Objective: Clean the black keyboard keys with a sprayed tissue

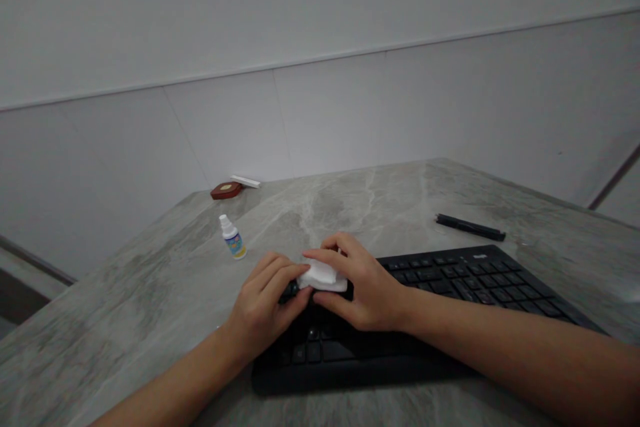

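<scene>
My left hand is closed, index finger and thumb pinching around a small dark object; its kind is mostly hidden by the fingers. A folded white tissue sits between both hands, against the left fingertips. My right hand grips this tissue, with fingers over its top and the thumb below. Both hands are above the left part of a black keyboard, which lies at a slant on the table. The right forearm crosses over the keyboard and covers many of its keys.
A small white spray bottle with a blue and yellow label stands left of the hands. Behind it lie a brown case and a flat white item. A black pen rests beyond the keyboard on the grey marbled table. A wall stands behind.
</scene>
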Demonstrator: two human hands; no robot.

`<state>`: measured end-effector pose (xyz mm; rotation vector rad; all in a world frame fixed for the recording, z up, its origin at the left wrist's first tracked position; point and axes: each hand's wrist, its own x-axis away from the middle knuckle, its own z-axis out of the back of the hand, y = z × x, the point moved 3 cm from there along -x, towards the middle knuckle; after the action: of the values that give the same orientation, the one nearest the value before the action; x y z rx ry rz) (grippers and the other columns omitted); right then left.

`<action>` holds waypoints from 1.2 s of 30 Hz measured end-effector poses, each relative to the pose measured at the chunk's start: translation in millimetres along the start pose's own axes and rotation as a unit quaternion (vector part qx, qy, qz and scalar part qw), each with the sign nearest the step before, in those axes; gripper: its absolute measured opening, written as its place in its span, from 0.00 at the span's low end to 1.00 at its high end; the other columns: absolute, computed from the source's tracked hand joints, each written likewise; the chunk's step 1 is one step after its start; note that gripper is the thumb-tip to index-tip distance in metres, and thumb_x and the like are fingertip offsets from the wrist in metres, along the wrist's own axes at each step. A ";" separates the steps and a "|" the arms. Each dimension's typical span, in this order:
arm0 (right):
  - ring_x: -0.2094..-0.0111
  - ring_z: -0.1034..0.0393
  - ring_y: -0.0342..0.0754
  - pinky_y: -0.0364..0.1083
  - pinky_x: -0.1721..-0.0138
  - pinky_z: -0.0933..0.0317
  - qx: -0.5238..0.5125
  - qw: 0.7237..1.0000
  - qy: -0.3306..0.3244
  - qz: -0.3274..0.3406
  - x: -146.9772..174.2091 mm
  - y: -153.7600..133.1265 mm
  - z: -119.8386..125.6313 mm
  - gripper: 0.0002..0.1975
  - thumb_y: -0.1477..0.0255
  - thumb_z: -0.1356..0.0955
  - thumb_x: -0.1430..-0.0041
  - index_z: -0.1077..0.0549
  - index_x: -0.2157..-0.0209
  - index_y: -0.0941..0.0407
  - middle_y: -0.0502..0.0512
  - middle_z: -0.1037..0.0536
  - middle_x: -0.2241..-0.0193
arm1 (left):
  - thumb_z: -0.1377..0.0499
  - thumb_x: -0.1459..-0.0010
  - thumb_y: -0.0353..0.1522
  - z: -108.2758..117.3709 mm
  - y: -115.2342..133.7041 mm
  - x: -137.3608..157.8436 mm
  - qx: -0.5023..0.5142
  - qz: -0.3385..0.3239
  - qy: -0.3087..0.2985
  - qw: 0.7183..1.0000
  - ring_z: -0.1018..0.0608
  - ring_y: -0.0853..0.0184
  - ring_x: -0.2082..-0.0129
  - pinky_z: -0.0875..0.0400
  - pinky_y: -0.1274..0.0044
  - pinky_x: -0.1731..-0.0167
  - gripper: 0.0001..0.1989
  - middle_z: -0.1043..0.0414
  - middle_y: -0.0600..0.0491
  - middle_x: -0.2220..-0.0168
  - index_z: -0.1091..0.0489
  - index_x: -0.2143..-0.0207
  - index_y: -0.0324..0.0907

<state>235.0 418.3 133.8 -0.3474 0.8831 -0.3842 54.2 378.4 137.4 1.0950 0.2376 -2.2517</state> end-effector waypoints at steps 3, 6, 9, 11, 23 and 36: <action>0.57 0.35 0.51 0.53 0.55 0.36 0.029 0.999 0.035 0.012 0.4 -0.7 0.6 0.15 0.71 0.34 0.37 0.27 0.49 0.53 0.59 0.31 0.58 | 0.42 0.39 0.23 1.1 0.7 -0.8 0.003 0.008 -0.003 1.000 0.29 0.65 0.66 0.30 0.73 0.65 0.10 0.30 0.50 0.66 0.32 0.54 0.39; 0.59 0.35 0.50 0.51 0.58 0.36 0.026 0.998 0.045 0.018 -0.7 -0.5 1.1 0.11 0.70 0.35 0.35 0.25 0.53 0.54 0.58 0.29 0.61 | 0.44 0.40 0.21 3.0 3.7 -2.3 0.010 0.012 -0.009 1.000 0.29 0.64 0.65 0.31 0.72 0.64 0.12 0.30 0.49 0.65 0.32 0.54 0.38; 0.61 0.34 0.50 0.49 0.59 0.37 0.029 0.998 0.040 0.030 -2.1 -0.4 1.3 0.09 0.71 0.36 0.34 0.25 0.57 0.57 0.57 0.27 0.64 | 0.44 0.40 0.21 3.3 6.1 -4.7 0.018 0.020 -0.014 1.000 0.28 0.63 0.64 0.31 0.71 0.63 0.13 0.29 0.48 0.64 0.33 0.53 0.38; 0.63 0.34 0.50 0.49 0.61 0.38 0.039 0.998 0.031 0.036 -2.7 -0.2 0.7 0.10 0.70 0.37 0.33 0.25 0.60 0.57 0.57 0.27 0.67 | 0.43 0.40 0.23 2.3 5.8 -5.9 0.022 0.029 -0.013 0.999 0.28 0.63 0.65 0.31 0.71 0.64 0.11 0.29 0.49 0.65 0.32 0.54 0.39; 0.66 0.33 0.48 0.47 0.63 0.39 0.038 0.998 0.051 0.025 -2.3 -1.1 2.0 0.10 0.67 0.36 0.32 0.27 0.60 0.57 0.54 0.24 0.70 | 0.43 0.38 0.26 2.6 1.5 -1.4 0.031 0.077 0.000 0.997 0.25 0.66 0.67 0.28 0.75 0.66 0.07 0.29 0.52 0.66 0.34 0.57 0.41; 0.67 0.35 0.48 0.47 0.63 0.39 0.063 0.992 0.059 0.089 -1.2 -5.3 1.3 0.05 0.71 0.35 0.35 0.27 0.61 0.56 0.54 0.27 0.70 | 0.43 0.39 0.24 3.7 3.8 -7.5 0.045 0.064 -0.018 0.997 0.26 0.64 0.68 0.29 0.74 0.68 0.07 0.27 0.51 0.70 0.28 0.60 0.39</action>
<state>234.4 414.4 137.7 -0.1285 0.9915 -0.2963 57.5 377.2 145.9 1.0835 0.0494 -2.1842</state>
